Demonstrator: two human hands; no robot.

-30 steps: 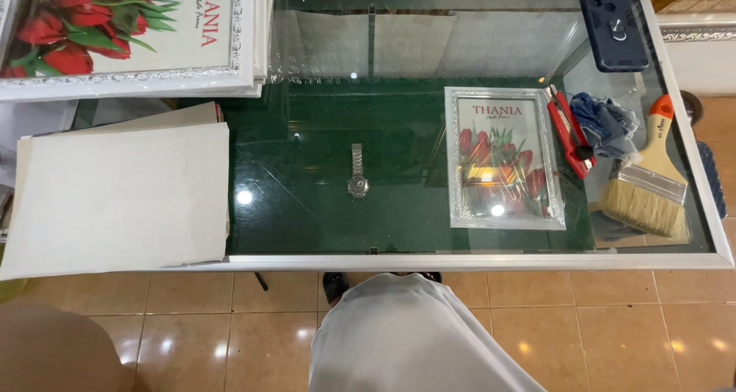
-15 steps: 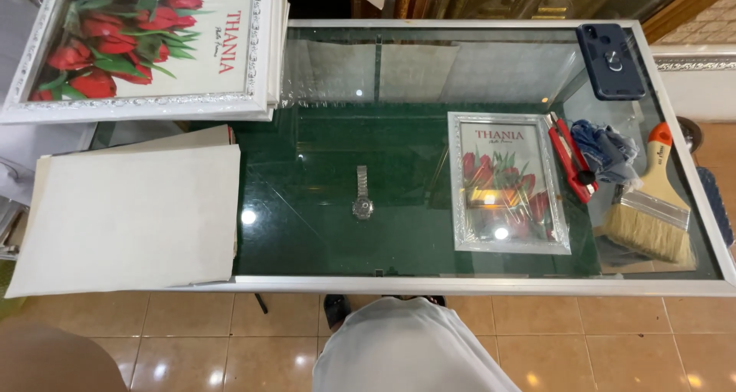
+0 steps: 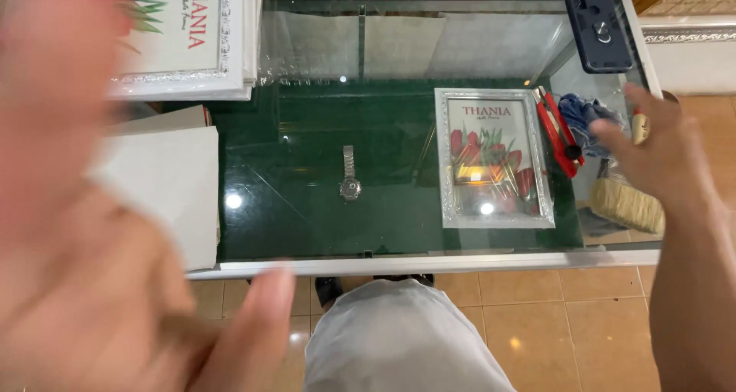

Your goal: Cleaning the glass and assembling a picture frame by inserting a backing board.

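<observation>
While both hands (image 3: 659, 143) hover empty, paintbrush (image 3: 629, 200) beneath right

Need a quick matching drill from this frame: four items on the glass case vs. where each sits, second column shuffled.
1. phone
2. watch
3. small frame
4. brush

A. under the right hand
B. far right corner of the glass
C. middle of the case
D. just left of the red cutter

Pairs: 1-B, 2-C, 3-D, 4-A
</observation>
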